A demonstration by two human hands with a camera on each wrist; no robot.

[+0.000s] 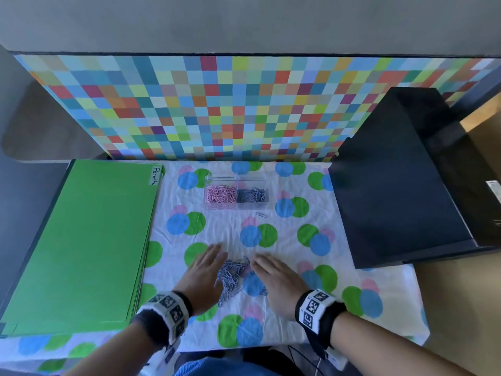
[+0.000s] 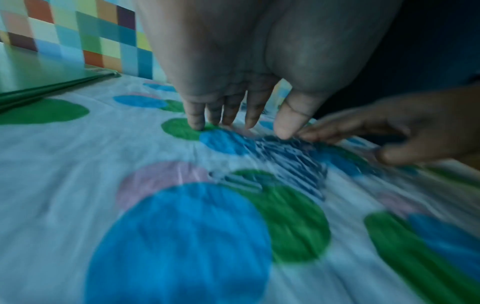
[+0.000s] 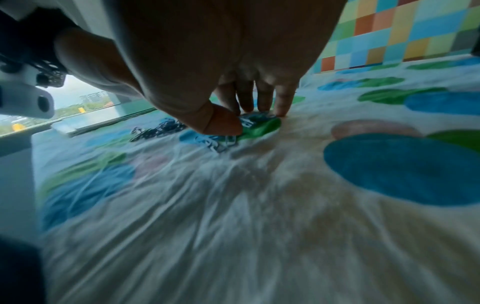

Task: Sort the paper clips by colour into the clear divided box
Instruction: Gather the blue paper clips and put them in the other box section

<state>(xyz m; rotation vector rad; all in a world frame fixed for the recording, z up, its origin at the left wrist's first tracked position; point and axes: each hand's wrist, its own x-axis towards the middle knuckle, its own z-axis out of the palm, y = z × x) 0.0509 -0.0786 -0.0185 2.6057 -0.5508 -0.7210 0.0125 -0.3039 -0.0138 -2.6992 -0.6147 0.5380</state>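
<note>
Bare-skinned left hand (image 1: 204, 275): flat, fingers straight and together, palm down on the cloth, its thumb edge against the left side of the loose clip pile; grips nothing.
Right hand (image 1: 276, 278): flat likewise, fingers extended, against the right side of the pile; grips nothing.
Loose clip pile (image 1: 233, 278): thin bent-wire clips, lavender-blue, heaped and tangled between the two hands.
Stray clip (image 1: 261, 214): single pale clip, lying flat just in front of the box's right half, well beyond the pile.
Clear divided box (image 1: 237, 179): transparent hard plastic, rectangular, two compartments; beyond the pile, toward the wall.
Pink clips (image 1: 220, 198): fill the box's left compartment.
Blue-grey clips (image 1: 252, 196): in the box's right compartment.
Tablecloth (image 1: 222, 232): white, thin, crinkled, printed with overlapping green, blue and pink discs; pile and box both lie on it.
Green folders (image 1: 81, 240): stack of matte card, left of the pile; tab reads "Permits".
Black box (image 1: 401, 185): dark, smooth, angular; right of the pile.
Wall panel (image 1: 217, 104): multicolour checker squares, behind the clear box.
Left wrist view only: fingertips (image 2: 195, 121) touching the cloth, thumb at the pile's (image 2: 291, 162) far end; right hand (image 2: 389, 131) opposite; motion-blurred.
Right wrist view only: thumb and fingertips (image 3: 281, 107) down on a few clips (image 3: 223, 142); window with outdoor greenery past the pile.
</note>
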